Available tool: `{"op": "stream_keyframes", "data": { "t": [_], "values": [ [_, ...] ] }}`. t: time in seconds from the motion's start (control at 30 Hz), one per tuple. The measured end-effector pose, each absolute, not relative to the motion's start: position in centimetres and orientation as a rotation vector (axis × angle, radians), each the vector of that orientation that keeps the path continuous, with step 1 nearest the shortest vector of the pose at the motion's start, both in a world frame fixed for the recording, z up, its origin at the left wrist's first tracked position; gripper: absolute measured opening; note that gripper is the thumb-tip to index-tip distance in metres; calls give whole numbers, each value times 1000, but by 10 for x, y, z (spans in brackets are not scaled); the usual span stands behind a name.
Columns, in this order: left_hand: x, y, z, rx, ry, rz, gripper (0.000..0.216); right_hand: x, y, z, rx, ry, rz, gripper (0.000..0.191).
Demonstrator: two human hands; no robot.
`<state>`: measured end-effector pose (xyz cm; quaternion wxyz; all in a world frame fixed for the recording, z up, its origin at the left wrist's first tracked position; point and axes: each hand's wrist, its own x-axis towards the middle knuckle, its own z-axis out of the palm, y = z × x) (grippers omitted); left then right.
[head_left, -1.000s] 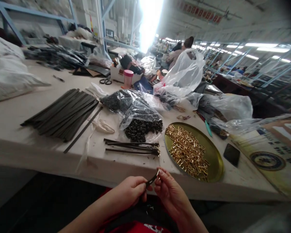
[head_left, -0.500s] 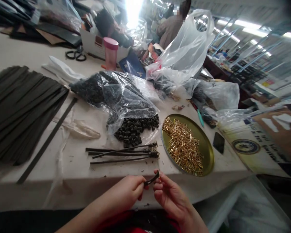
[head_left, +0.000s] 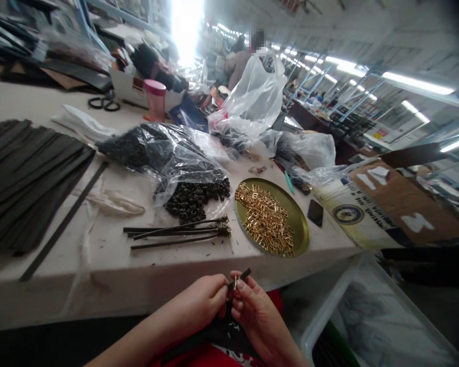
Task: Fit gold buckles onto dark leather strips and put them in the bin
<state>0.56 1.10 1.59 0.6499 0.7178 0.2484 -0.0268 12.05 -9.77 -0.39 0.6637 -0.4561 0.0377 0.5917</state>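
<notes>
Buckle (head_left: 235, 285) between the hands now looks threaded onto the strap (head_left: 245, 274); left hand (head_left: 210, 296) grips strap, right hand (head_left: 254, 308) pinches buckle.

Head cam. (sole view), worn above & behind the fingers (head_left: 248, 292), facing fwd. and down, w/ a sideways tilt. Fingers lie at close range; tabletop (head_left: 191, 259) spreads just beyond them, ceiling lights (head_left: 416, 83) far past, above & to R.
</notes>
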Motion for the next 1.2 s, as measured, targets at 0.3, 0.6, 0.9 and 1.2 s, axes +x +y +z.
{"op": "stream_keyframes", "data": {
  "t": [0.3,0.6,0.9,1.2],
  "values": [
    [12,-18,16,973,721,88,18,113,-101,-20,-1279,-440,1227,26],
    [6,-15,14,945,721,176,24,122,-81,-21,-1290,-463,1305,26],
    [17,-28,-4,972,851,167,35,131,-93,-33,-1280,-554,1297,26],
    [23,-31,-3,983,905,110,31,144,-110,-39,-1460,-873,954,10]
  ]
}}
